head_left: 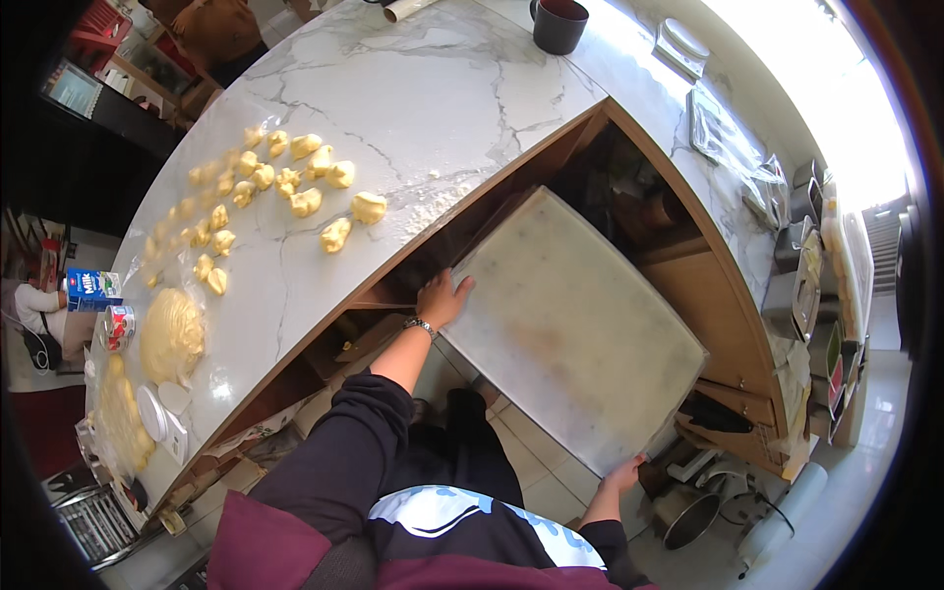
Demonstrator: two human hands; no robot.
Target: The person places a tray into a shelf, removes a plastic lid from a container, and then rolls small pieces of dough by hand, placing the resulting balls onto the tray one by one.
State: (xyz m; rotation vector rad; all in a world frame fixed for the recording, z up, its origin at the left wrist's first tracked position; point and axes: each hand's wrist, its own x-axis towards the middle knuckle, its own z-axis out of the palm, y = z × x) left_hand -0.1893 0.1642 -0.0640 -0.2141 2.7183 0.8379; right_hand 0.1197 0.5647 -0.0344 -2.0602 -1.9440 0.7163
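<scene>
I hold a large rectangular baking tray [575, 339], pale with a brownish stain on its face, tilted in front of my body. At its far left edge my left hand [442, 300] is closed round the rim, thumb on top and the other fingers partly hidden. My right hand [621, 474] grips the near right corner, most of its fingers out of sight under the edge. The tray's far end lies over the open space of a wooden cabinet [688, 226] beneath the counter.
Left on the marble counter [393, 88] lie several dough pieces [306, 203], a large dough mound [172, 336], a milk carton [95, 286], a can [119, 326] and a white scale [162, 418]. A dark mug [560, 25] stands at the back. Metal pots [686, 516] sit low right.
</scene>
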